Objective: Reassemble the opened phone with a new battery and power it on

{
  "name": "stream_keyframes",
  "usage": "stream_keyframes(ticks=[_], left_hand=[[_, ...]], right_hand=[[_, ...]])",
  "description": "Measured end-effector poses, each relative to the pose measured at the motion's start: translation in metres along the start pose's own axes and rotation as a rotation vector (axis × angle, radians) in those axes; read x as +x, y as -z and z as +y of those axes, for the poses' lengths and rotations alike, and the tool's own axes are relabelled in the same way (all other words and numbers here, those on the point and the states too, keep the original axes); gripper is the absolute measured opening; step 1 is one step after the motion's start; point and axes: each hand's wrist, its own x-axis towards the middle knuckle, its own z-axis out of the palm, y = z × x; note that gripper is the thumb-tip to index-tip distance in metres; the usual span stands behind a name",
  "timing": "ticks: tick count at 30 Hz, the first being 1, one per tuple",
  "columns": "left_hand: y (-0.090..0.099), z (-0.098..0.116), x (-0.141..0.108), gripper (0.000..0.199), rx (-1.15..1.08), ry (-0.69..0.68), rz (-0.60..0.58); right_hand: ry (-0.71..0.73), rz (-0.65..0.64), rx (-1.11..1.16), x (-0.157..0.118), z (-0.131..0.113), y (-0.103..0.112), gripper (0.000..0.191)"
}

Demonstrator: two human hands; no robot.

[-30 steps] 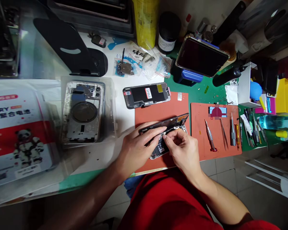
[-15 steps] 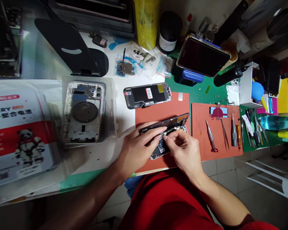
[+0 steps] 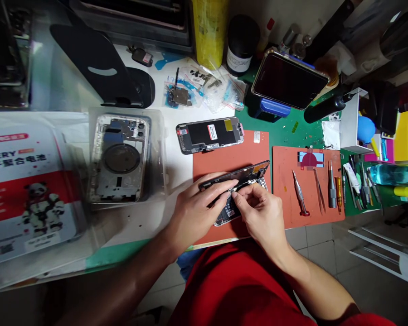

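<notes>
An opened phone [image 3: 228, 212] lies on the orange mat, its dark battery and inner parts showing. Its lifted phone screen [image 3: 246, 174] leans at an angle over the body, away from me. My left hand [image 3: 199, 206] grips that screen from the left, fingers behind and in front of it, with the thumb reaching down to the phone's inside. Close beside it, my right hand [image 3: 260, 208] has thumb and forefinger pinched together over the phone's inner parts near the screen's lower edge. What the pinch holds is hidden.
Behind the phone lies a second screen assembly [image 3: 211, 135], face down. A phone housing [image 3: 120, 158] sits in a clear tray at left, beside a battery box [image 3: 23, 194]. On the right mat lie a screwdriver [image 3: 301, 194] and tweezers [image 3: 319, 190]. A phone on a stand [image 3: 289, 81] stands behind.
</notes>
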Motion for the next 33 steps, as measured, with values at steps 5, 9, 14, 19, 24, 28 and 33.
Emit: stream_keyframes(ticks=[5,9,14,19,24,28,33], left_hand=[[0.0005,0.0016,0.0003,0.033,0.006,0.007,0.000],[0.0004,0.0029,0.0010,0.032,0.009,0.008,-0.001],[0.0001,0.0027,0.0015,0.032,-0.010,0.000,0.009],[0.0005,0.0025,0.0018,0.033,-0.010,0.009,0.003],[0.0014,0.0028,0.0025,0.034,-0.003,0.029,-0.012],[0.0008,0.0024,0.0023,0.033,-0.014,0.042,-0.011],[-0.0009,0.0019,0.0019,0.032,-0.047,0.055,0.009]], right_hand=[[-0.011,-0.006,0.004,0.0019,-0.0001,0.0005,0.024],[-0.051,-0.025,0.035,0.0024,0.0002,0.0018,0.026],[-0.062,-0.027,0.043,0.0025,0.0008,0.0022,0.027],[-0.053,-0.026,0.026,0.0032,0.0013,0.0013,0.026],[-0.054,-0.031,0.027,0.0034,0.0003,0.0014,0.025],[-0.084,-0.035,0.077,0.0027,0.0012,0.0034,0.026],[-0.102,-0.037,0.120,0.0019,0.0036,0.0059,0.028]])
